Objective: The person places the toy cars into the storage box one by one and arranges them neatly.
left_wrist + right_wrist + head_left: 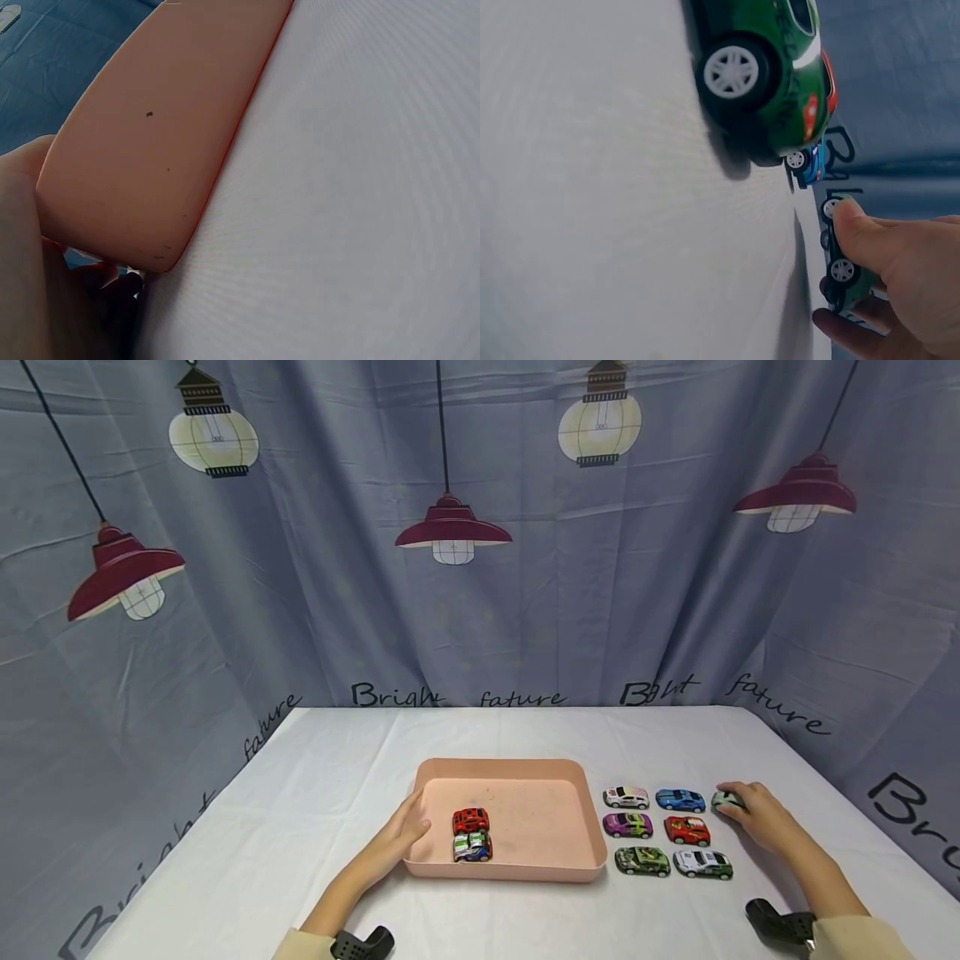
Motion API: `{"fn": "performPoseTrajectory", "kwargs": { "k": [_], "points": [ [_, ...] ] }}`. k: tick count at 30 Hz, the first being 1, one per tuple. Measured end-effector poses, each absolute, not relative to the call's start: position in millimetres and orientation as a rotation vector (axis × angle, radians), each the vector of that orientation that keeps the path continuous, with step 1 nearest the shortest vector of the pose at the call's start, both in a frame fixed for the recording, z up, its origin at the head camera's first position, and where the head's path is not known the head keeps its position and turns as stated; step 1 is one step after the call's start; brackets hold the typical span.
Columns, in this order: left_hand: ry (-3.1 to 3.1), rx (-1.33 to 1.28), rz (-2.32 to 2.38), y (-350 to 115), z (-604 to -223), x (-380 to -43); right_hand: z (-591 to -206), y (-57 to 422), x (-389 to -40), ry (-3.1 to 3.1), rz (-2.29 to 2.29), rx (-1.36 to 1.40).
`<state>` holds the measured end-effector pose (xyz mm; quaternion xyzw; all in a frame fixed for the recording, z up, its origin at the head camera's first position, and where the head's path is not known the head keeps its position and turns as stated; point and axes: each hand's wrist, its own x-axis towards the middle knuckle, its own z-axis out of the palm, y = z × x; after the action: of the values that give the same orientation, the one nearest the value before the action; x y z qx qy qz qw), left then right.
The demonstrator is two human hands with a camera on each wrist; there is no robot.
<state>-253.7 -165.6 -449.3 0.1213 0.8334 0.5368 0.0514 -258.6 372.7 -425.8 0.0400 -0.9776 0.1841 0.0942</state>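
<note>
My left hand (401,835) holds the left side of a pink tray (517,870), thumb over the rim and fingers outside; the left wrist view shows this hand (22,195) at the tray's corner (135,180). Inside the tray, a red toy car (470,820) sits behind a white, green and blue toy car (472,847). To the right, my right hand (765,817) pinches a pale green toy car (726,799) between thumb and fingers. In the right wrist view that toy car (847,262) is tilted, its wheels towards the white cloth.
Beside the tray stand toy cars: white (626,797), blue (680,800), purple (627,825), red (687,830), camouflage green (642,861) and white-and-green (703,864). A white cloth (262,827) covers the table. A grey-blue curtain (480,627) hangs behind.
</note>
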Motion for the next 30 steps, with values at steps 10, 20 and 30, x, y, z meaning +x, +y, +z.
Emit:
{"fn": "performPoseTrajectory", "kwargs": {
  "k": [10,20,30],
  "points": [
    [2.523,0.36,1.646,-166,-449,-252,-412,357,-252,-2.868,0.528,0.149],
    [2.518,0.365,1.643,-166,-450,-252,-388,324,-239,-2.879,0.57,0.12],
    [2.535,0.396,1.647,-165,-447,-254,-363,286,-232,-2.845,0.54,0.209]
  ]
}}
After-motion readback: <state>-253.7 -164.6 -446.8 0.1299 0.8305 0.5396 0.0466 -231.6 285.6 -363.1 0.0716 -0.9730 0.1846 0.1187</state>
